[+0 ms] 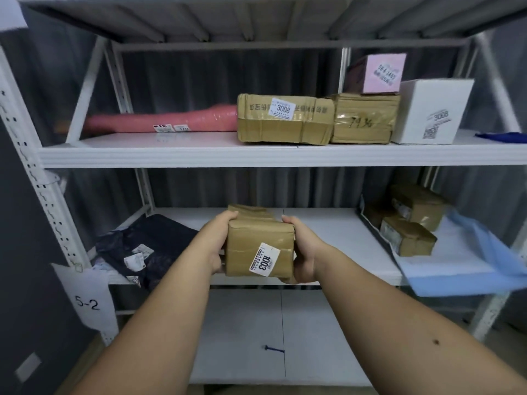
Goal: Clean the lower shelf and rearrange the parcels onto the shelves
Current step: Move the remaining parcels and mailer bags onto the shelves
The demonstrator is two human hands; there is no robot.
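A brown taped cardboard parcel (259,240) with a white "1003" label sits between both hands at the front of the middle shelf (336,240). My left hand (218,240) grips its left side and my right hand (302,249) grips its right side, fingers curled over the top edges. Whether the parcel rests on the shelf or hangs just above it I cannot tell. The lower shelf (242,337) is bare apart from a small dark mark.
Dark plastic mailers (142,246) lie at the middle shelf's left; two brown boxes (410,226) and a blue cloth (484,260) lie at its right. The upper shelf (171,151) holds a pink roll (159,121), brown parcels (285,121), a pink-faced box (376,74) and a white box (430,112).
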